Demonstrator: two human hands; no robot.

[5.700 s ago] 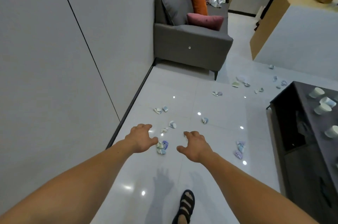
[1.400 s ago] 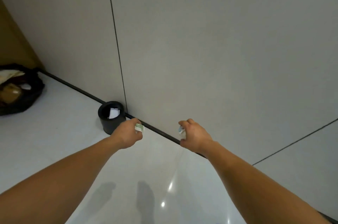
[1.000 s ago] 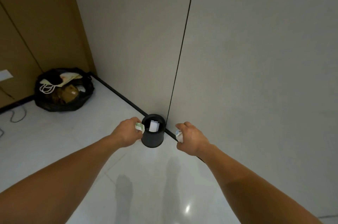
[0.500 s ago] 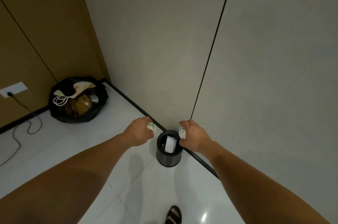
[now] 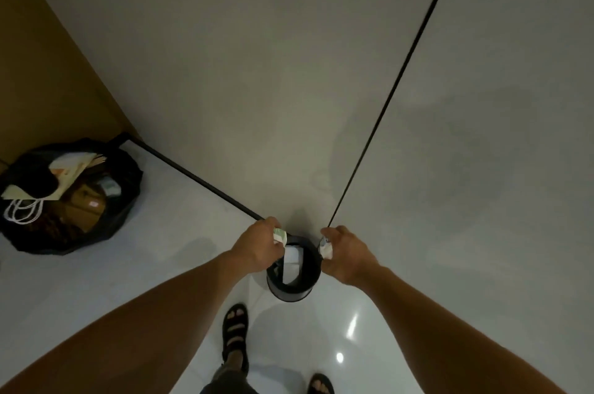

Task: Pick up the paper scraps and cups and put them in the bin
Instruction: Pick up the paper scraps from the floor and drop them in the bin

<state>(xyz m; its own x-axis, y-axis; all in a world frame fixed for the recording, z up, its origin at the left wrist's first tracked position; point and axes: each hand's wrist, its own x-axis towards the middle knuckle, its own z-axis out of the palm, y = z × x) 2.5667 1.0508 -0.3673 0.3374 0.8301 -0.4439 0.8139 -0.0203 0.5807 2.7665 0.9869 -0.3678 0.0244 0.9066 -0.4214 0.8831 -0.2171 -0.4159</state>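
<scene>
Left arm: bare, stretched forward and down from the lower left, with my left hand [image 5: 258, 247] over the near-left rim of the bin [image 5: 291, 294].
Left grip: my fingers are curled, pinching a green-and-white scrap [image 5: 279, 235] of crumpled paper that pokes out toward the bin's mouth.
Right arm: bare, reaching in from the lower right, with my right hand [image 5: 347, 257] at the right rim, knuckles up.
Right grip: my fingers are closed round a white scrap [image 5: 326, 249], wrinkled, partly hidden in my fist.
Bin: small, round, black and smooth-walled, upright between my two hands at the foot of the wall [image 5: 289, 72].
Inside the bin: a folded paper [image 5: 291, 265], flat and white, leaning on edge.
Floor [image 5: 96, 281]: glossy white tile with bright glints of light.
Wall: matte grey panels; a thin dark seam [image 5: 395, 85] runs down toward the bin.
Black bag [image 5: 128, 175]: crinkled plastic, open, well apart to the left, holding paper and cardboard.
Sandal [image 5: 235, 326]: black, strapped, on my foot just below the bin.
</scene>
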